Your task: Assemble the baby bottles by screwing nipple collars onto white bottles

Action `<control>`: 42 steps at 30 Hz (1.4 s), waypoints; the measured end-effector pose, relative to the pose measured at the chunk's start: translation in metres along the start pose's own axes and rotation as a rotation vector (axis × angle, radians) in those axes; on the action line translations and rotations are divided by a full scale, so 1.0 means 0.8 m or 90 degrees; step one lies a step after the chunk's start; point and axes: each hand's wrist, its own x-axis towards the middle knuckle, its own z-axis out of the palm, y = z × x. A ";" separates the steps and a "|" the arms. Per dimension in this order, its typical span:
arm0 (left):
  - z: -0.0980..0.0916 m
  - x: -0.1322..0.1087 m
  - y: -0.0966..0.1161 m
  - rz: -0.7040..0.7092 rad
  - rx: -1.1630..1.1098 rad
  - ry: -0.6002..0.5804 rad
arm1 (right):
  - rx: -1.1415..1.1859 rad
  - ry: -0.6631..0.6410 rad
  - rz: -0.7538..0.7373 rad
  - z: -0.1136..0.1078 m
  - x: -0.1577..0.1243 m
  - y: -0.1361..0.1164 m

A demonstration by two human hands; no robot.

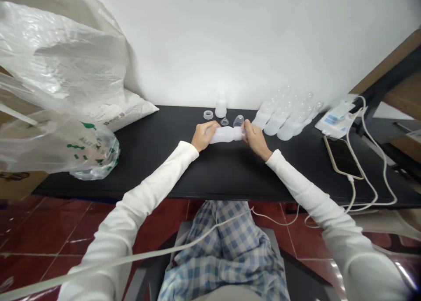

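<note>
A white baby bottle (222, 135) lies sideways between my hands above the black table. My left hand (204, 135) is closed round its base end. At the neck end, my right hand (255, 139) grips the bottle's clear collar (242, 133); its fingertips are partly hidden. Just behind stand a second white bottle (221, 107), a clear ring (208, 115), a clear nipple (224, 121) and a clear dome cap (238, 120). Right of my right hand, several capped white bottles (285, 125) are grouped near the wall.
Plastic bags (95, 147) and a large white sack (82, 69) crowd the left end of the black table (151, 161). At the right lie a phone (344, 157) on a white cable (373, 187) and a blue-white packet (335, 117). Another cable crosses my lap.
</note>
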 end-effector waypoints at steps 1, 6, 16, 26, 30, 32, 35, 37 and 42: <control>0.002 -0.002 0.002 0.056 0.067 -0.001 | 0.004 -0.050 0.068 -0.005 0.003 0.003; 0.003 -0.004 0.003 0.185 0.270 -0.029 | 0.074 -0.276 0.316 -0.024 0.013 0.019; 0.002 0.010 -0.020 -0.261 -0.125 0.031 | 0.033 -0.009 -0.179 -0.003 0.014 0.040; -0.012 0.014 -0.010 -0.341 -0.247 -0.191 | -0.154 -0.074 -0.279 -0.018 0.013 0.047; -0.006 0.005 -0.013 -0.233 -0.139 -0.171 | -0.218 -0.041 -0.216 -0.018 0.013 0.046; -0.005 0.002 -0.014 -0.179 -0.050 -0.170 | -0.267 -0.038 -0.191 -0.018 0.014 0.045; -0.007 0.001 -0.012 -0.129 0.073 -0.163 | -0.332 -0.038 -0.201 -0.019 0.015 0.042; -0.007 0.002 -0.009 -0.118 0.139 -0.159 | -0.335 -0.029 -0.204 -0.018 0.015 0.040; -0.003 -0.002 -0.004 0.017 0.305 -0.122 | -0.188 -0.030 -0.104 -0.014 0.014 0.038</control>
